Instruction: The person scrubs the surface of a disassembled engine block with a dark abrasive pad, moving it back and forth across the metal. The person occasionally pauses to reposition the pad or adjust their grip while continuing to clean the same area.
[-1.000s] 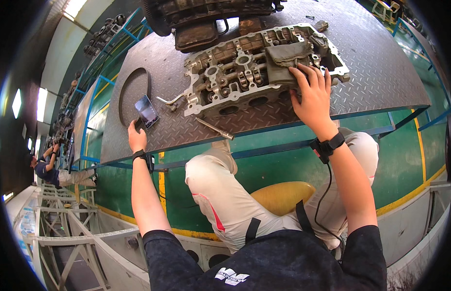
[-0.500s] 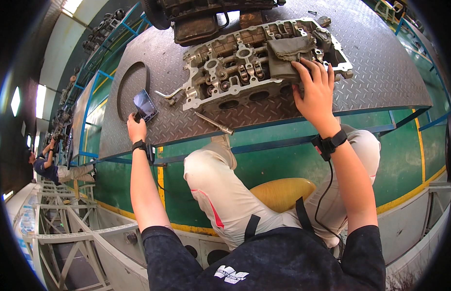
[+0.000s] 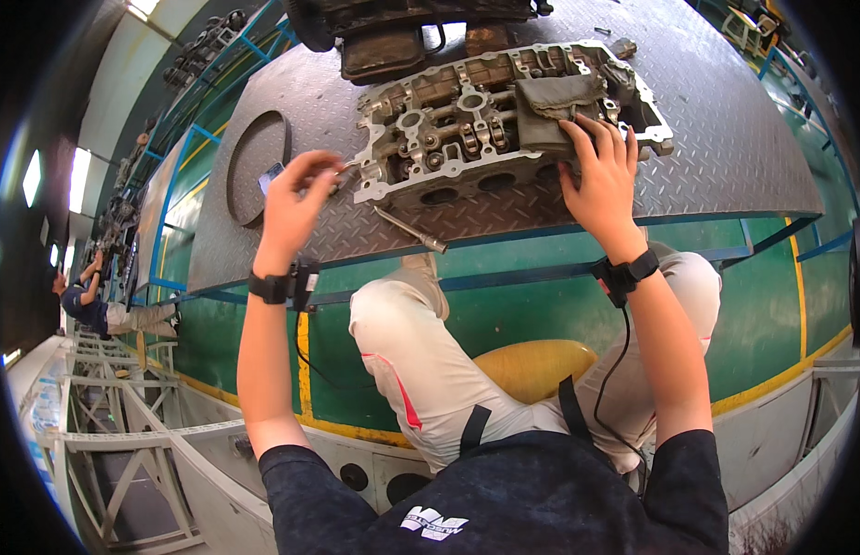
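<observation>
My right hand (image 3: 598, 176) rests on the near right part of a metal cylinder head (image 3: 476, 120). Its spread fingers touch the edge of a folded grey-brown cloth (image 3: 550, 111) lying on top. My left hand (image 3: 298, 199) is raised off the table by the cylinder head's left end, fingers curled and thumb apart from them, slightly blurred. Close to its fingertips is the end of a bent metal rod (image 3: 348, 166), mostly hidden; contact is unclear. Partly covered by that hand, a phone-like device (image 3: 271, 176) with a lit screen lies on the table.
A black belt loop (image 3: 234, 176) lies at the left on the diamond-plate table (image 3: 726, 157). A socket wrench-like tool (image 3: 411, 229) sits by the near edge. Behind stands a dark engine part (image 3: 383, 51). Another person (image 3: 87, 301) works far left.
My left hand has left the phone-like device and moved up and right to the bent rod near the cylinder head. My right hand stays on the cloth.
</observation>
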### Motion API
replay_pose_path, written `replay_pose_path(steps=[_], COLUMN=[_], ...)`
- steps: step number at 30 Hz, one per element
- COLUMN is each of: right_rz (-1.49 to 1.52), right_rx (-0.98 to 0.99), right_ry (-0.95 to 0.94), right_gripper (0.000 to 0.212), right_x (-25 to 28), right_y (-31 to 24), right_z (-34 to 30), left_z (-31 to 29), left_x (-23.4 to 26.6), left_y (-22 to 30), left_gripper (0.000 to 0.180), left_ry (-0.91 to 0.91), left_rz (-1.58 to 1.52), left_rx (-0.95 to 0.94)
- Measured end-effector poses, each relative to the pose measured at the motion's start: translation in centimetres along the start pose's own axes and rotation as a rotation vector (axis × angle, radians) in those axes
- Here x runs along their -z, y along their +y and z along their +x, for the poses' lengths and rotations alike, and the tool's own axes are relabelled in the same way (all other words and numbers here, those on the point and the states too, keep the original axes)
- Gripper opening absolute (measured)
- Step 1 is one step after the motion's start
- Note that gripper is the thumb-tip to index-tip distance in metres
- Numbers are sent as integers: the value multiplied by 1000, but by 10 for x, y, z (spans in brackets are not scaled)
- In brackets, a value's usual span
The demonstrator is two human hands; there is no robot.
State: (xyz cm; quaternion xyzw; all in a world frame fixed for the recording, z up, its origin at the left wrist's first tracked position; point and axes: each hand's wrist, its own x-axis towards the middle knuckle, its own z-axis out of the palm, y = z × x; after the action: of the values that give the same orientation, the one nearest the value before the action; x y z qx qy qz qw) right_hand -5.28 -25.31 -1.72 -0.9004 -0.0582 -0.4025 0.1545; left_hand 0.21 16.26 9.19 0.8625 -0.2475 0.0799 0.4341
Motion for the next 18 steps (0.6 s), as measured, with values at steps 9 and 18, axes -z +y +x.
replay_pose_path(steps=[9, 18], right_rz=[-10, -20], right_rx=[27, 0], right_ry=[-8, -28], right_gripper=[65, 64], right_x=[2, 1], right_y=[2, 0], right_z=[0, 0], left_z=[14, 39], left_x=[-116, -161], left_y=[89, 50], left_gripper=[33, 34], left_ry=[89, 166], left_rz=[408, 629], left_rx=[-304, 40])
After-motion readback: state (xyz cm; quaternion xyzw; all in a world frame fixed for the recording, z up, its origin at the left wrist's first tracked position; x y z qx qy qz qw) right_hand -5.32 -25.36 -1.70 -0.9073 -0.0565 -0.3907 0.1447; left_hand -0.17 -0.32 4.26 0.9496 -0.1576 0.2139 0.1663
